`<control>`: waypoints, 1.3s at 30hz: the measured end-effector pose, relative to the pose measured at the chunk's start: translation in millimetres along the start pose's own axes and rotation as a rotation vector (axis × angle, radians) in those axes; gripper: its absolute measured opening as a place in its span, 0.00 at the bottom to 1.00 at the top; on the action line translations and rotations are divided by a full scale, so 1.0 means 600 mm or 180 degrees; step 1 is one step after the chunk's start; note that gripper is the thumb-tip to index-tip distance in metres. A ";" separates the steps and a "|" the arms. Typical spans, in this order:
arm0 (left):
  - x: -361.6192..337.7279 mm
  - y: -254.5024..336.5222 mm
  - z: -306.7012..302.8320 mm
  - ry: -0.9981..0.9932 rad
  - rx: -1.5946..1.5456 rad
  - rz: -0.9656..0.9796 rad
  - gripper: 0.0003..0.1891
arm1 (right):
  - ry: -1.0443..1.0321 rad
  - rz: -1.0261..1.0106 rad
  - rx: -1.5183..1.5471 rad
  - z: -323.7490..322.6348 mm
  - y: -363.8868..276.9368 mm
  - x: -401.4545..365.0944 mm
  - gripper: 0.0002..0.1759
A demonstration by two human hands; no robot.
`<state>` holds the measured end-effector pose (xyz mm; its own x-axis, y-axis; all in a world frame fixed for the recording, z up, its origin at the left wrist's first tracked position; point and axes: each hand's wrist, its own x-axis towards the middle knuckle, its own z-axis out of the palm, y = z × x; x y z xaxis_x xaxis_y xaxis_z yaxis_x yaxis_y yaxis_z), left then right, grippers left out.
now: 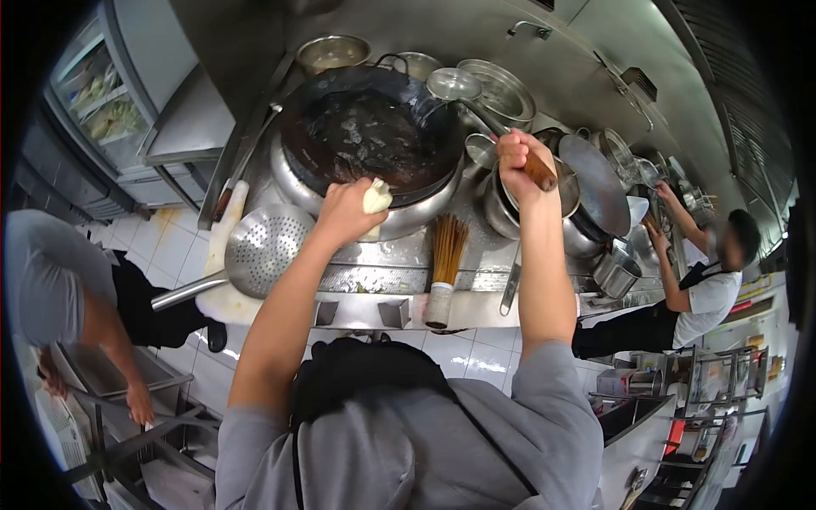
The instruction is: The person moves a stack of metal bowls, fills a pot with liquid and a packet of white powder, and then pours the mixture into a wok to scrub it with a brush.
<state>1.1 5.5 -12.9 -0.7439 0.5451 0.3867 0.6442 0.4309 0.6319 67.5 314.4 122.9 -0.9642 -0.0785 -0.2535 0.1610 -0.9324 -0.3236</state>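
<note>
- A large dark wok (370,132) sits in a steel ring on the cooking surface (374,280), straight ahead of the person. A film of wet, glistening liquid shows inside it.
- The left hand (347,212) is closed around a folded white cloth (376,197) and presses it against the wok's near rim.
- The right hand (518,166) is clenched in a fist around the wooden grip of a ladle (476,110), raised at the wok's right side.
- The ladle's long axis runs on a diagonal, from the grip at lower right up and left to the round steel bowl. The bowl hangs at the wok's far right edge, its hollow facing up toward the camera.
- Judged from this, good handling means keeping the cloth fully between palm and hot rim. The wok should be steadied on its ring before it is tipped, and the ladle's bowl kept level over the wok so that drips fall inside.
- A perforated skimmer (268,242) lies left of the wok, handle toward the lower left.
- A bamboo brush (446,246) lies on the surface's front edge, between the two arms.
- Steel pots (506,89) stand at the wok's back and right, and a round lid (599,183) rests on a pot at the right.
- One person (51,280) bends over a rack at the left. Another person (701,293) reaches toward the range at the far right.
</note>
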 end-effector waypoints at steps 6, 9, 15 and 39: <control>0.004 -0.005 0.005 -0.0158 0.0049 -0.0052 0.22 | 0.0989 -0.0534 -0.2568 -0.025 0.073 -0.049 0.13; 0.004 -0.008 -0.003 -0.0283 0.0032 -0.0186 0.22 | 0.1331 -0.0967 -0.3789 -0.032 0.056 -0.044 0.24; 0.007 -0.002 0.005 -0.0161 0.0062 -0.0160 0.21 | 0.1803 -0.1505 -0.4857 -0.080 -0.112 0.073 0.16; 0.026 -0.037 0.007 -0.1062 -0.1009 -0.0561 0.26 | 0.0272 -0.1516 -0.0188 0.045 0.027 0.054 0.15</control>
<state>-24.1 7.3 -23.9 -0.7057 0.7066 0.0521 0.3893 0.3253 0.8617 33.0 287.5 134.0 -0.9132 0.3836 -0.1377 -0.2799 -0.8359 -0.4722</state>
